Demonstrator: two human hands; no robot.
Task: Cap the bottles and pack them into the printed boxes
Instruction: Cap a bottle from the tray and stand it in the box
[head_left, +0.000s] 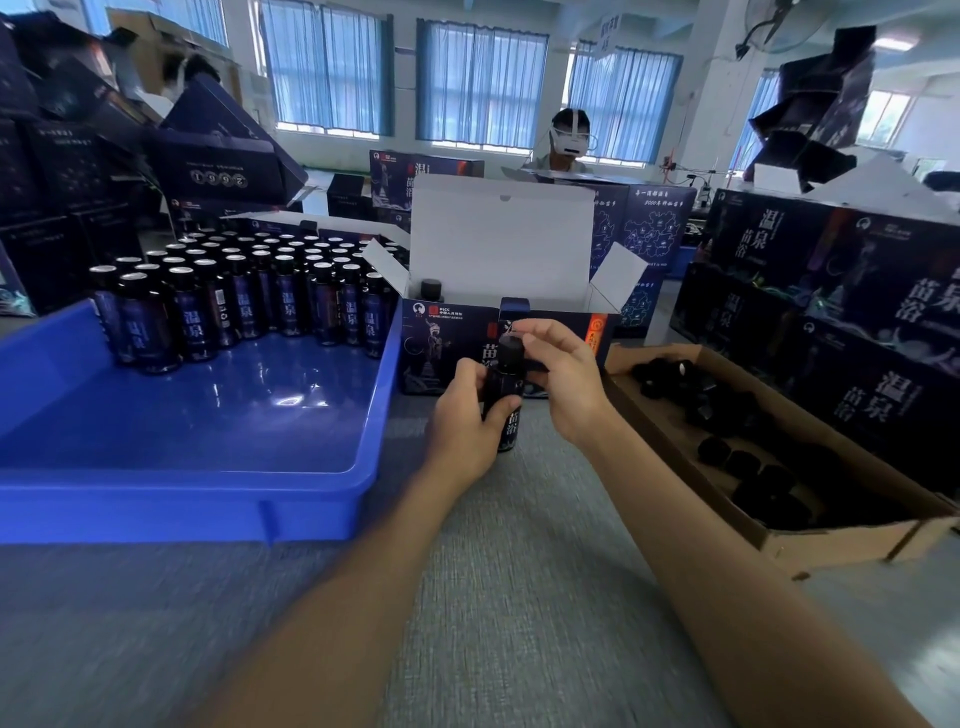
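In the middle of the frame, your left hand (470, 415) wraps its fingers and thumb round the body of a dark bottle (509, 426) and holds it nearly upright over the grey table (519, 597). Your right hand (563, 379) is at the top of the bottle, its thumb and fingertips pinching the black cap (511, 345) that sits on the neck. You cannot tell whether the cap is screwed tight.

Just behind your hands stands the open printed box (441, 343) with its white lid (501, 244) raised. One packed bottle (431, 288), already capped, shows inside at the box's left end.

Across the left of the frame lies a blue tray (182, 467). A crowd of standing bottles (234, 306) with silver tops fills its far side, and its near part is bare.

At the right of the frame, a cardboard tray (769, 540) holds loose caps (753, 467), all black. Beyond it, along the right edge, are stacked boxes (857, 322) with the same dark print. At upper centre, another person (563, 166) wearing a headset sits across the table.
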